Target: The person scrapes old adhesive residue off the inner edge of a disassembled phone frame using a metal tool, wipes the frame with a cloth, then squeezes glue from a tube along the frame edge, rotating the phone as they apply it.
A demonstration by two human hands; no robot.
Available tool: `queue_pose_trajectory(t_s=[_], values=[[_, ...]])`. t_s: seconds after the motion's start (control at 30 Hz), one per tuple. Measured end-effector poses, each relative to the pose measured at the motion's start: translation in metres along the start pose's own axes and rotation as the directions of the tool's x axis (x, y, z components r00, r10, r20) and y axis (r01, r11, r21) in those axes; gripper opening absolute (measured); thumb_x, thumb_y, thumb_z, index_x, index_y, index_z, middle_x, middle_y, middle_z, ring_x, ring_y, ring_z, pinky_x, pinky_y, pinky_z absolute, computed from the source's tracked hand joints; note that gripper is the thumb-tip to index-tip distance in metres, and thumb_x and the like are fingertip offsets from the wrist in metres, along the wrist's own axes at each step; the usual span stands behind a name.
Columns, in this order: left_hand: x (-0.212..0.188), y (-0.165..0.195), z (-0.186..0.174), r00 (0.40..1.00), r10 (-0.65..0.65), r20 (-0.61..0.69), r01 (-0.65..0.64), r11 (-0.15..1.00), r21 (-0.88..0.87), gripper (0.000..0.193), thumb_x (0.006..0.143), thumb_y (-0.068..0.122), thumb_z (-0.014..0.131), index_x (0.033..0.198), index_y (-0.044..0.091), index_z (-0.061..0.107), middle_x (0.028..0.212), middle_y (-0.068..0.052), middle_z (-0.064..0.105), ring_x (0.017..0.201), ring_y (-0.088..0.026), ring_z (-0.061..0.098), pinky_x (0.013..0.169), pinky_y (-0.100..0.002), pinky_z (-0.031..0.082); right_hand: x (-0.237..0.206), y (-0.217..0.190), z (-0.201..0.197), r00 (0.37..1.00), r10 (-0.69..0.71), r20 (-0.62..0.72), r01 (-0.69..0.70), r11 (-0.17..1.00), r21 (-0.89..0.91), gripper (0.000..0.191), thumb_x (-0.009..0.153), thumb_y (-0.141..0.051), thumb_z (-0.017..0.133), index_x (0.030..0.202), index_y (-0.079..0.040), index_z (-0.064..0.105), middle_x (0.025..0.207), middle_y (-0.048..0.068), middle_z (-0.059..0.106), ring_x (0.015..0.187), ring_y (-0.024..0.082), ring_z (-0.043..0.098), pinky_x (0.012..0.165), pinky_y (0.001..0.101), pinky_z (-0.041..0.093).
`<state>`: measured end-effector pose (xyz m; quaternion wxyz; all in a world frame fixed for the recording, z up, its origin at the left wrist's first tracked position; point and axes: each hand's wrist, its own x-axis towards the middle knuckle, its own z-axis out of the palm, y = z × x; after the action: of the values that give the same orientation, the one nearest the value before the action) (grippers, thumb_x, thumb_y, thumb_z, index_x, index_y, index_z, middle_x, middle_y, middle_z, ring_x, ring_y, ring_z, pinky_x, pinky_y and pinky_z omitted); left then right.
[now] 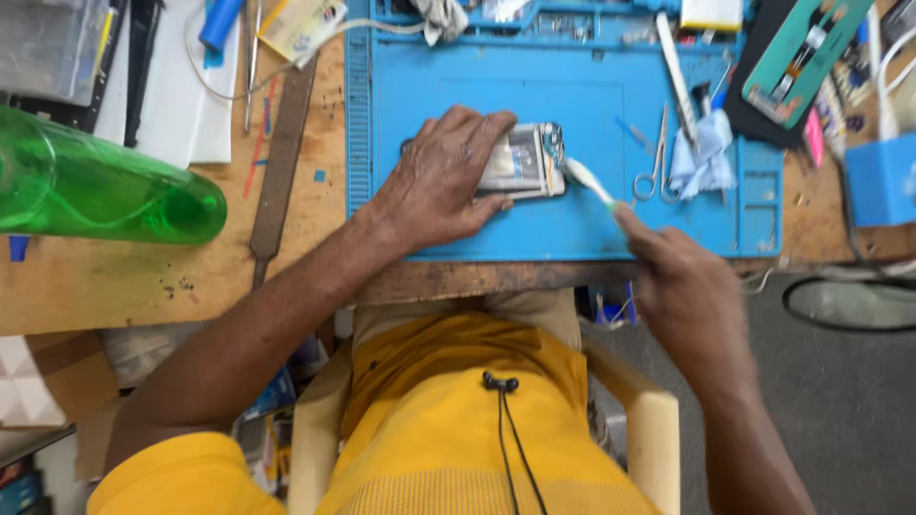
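Observation:
A small silver device point(527, 162) with its cover off lies on a blue work mat point(572, 105). My left hand point(441, 179) presses down on it from the left and holds it still. My right hand point(679, 286) grips a white brush point(588, 181) whose bristled end touches the right edge of the device. The brush is blurred.
Scissors point(655, 164), a crumpled blue cloth point(704, 157) and tweezers point(676, 72) lie on the mat's right side. A green plastic bottle point(95, 186) lies on the wooden bench at left, next to a metal file point(279, 172). A blue box point(880, 181) stands at far right.

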<state>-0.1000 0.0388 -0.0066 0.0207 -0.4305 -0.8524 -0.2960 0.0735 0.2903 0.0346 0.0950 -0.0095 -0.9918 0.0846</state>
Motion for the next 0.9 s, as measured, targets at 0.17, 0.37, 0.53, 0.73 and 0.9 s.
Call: queue_pose_trajectory(t_s=[0.17, 0.37, 0.53, 0.73, 0.9], values=[[-0.003, -0.001, 0.003, 1.000, -0.018, 0.008, 0.018, 1.000, -0.013, 0.087, 0.073, 0.034, 0.092, 0.141, 0.008, 0.045, 0.117, -0.014, 0.064, 0.117, -0.030, 0.057, 0.097, -0.049, 0.049, -0.007, 0.011, 0.002, 0.985, 0.149, 0.091, -0.141, 0.986, -0.084, 0.041, 0.109, -0.014, 0.064, 0.147, -0.028, 0.065, 0.075, 0.006, 0.062, 0.056, 0.020, 0.054, 0.045, 0.0353, 0.047], [-0.003, 0.000, 0.003, 1.000, 0.003, -0.009, -0.003, 1.000, -0.002, 0.086, 0.075, 0.034, 0.092, 0.142, 0.008, 0.044, 0.118, -0.013, 0.064, 0.119, -0.030, 0.057, 0.099, -0.050, 0.049, 0.008, -0.006, 0.011, 0.988, 0.003, 0.157, 0.042, 0.958, -0.284, 0.052, 0.102, -0.012, 0.062, 0.153, -0.025, 0.061, 0.082, 0.005, 0.066, 0.050, 0.015, 0.054, 0.040, 0.0282, 0.046], [-0.005, -0.001, 0.001, 1.000, 0.018, -0.025, -0.019, 0.999, -0.031, 0.086, 0.075, 0.033, 0.092, 0.142, 0.008, 0.045, 0.118, -0.014, 0.064, 0.119, -0.030, 0.058, 0.100, -0.050, 0.049, 0.011, -0.001, -0.006, 0.976, 0.060, 0.208, -0.007, 0.970, -0.244, 0.042, 0.107, -0.018, 0.058, 0.147, -0.030, 0.060, 0.080, 0.005, 0.065, 0.052, 0.016, 0.055, 0.042, 0.0301, 0.047], [-0.005, -0.002, 0.002, 0.999, 0.023, -0.041, -0.024, 0.999, -0.032, 0.087, 0.075, 0.033, 0.092, 0.143, 0.007, 0.045, 0.118, -0.013, 0.064, 0.119, -0.030, 0.058, 0.098, -0.049, 0.049, 0.009, 0.002, -0.002, 0.987, 0.030, 0.155, 0.002, 0.979, -0.205, 0.042, 0.108, -0.016, 0.059, 0.148, -0.029, 0.061, 0.083, 0.006, 0.066, 0.057, 0.015, 0.057, 0.046, 0.0308, 0.048], [-0.004, -0.004, 0.009, 0.999, 0.025, -0.043, -0.026, 0.999, -0.037, 0.090, 0.073, 0.034, 0.093, 0.144, 0.006, 0.044, 0.119, -0.014, 0.065, 0.119, -0.029, 0.057, 0.101, -0.049, 0.048, 0.012, 0.011, -0.009, 0.995, 0.048, 0.089, -0.030, 0.981, -0.190, 0.041, 0.106, -0.012, 0.063, 0.144, -0.025, 0.067, 0.087, 0.008, 0.069, 0.062, 0.015, 0.060, 0.050, 0.0308, 0.050]])
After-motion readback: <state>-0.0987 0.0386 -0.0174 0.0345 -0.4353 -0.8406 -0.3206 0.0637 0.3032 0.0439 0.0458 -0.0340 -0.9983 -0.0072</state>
